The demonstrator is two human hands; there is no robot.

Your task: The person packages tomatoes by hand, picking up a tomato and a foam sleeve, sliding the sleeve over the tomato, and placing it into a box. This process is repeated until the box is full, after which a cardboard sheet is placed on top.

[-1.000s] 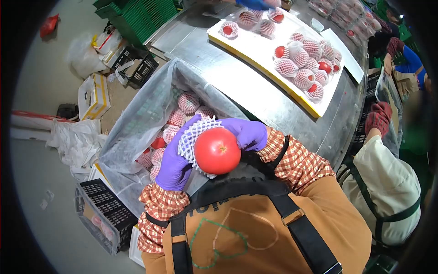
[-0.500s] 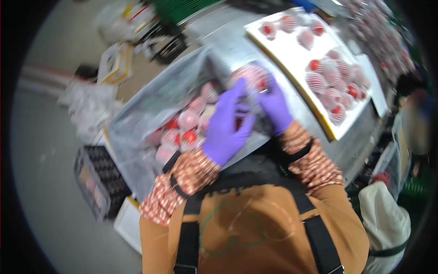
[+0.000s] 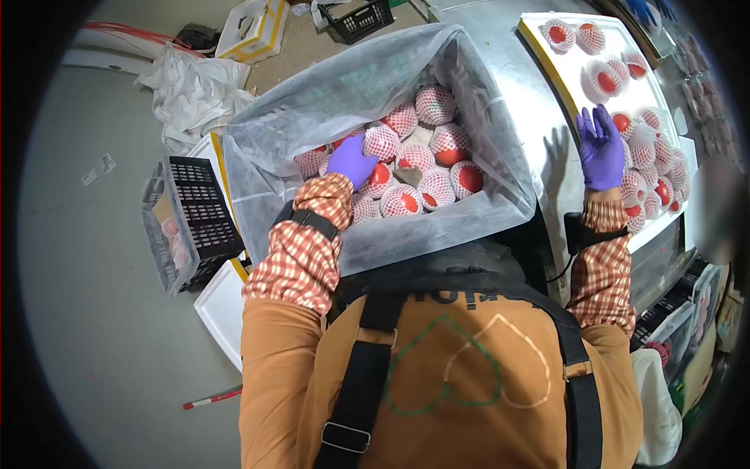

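Packing step, likely: left hand at 11 o'clock, fingers curled on a tomato in the box. Right hand, fingers wide and empty, hovers by the tray at 2 o'clock. Next calls for grasping another.

Smooth purple rubbery gloves cover the left hand and right hand, white foam netting wraps glossy red tomatoes inside a matt, papery box liner, beside a dull brushed-metal table.
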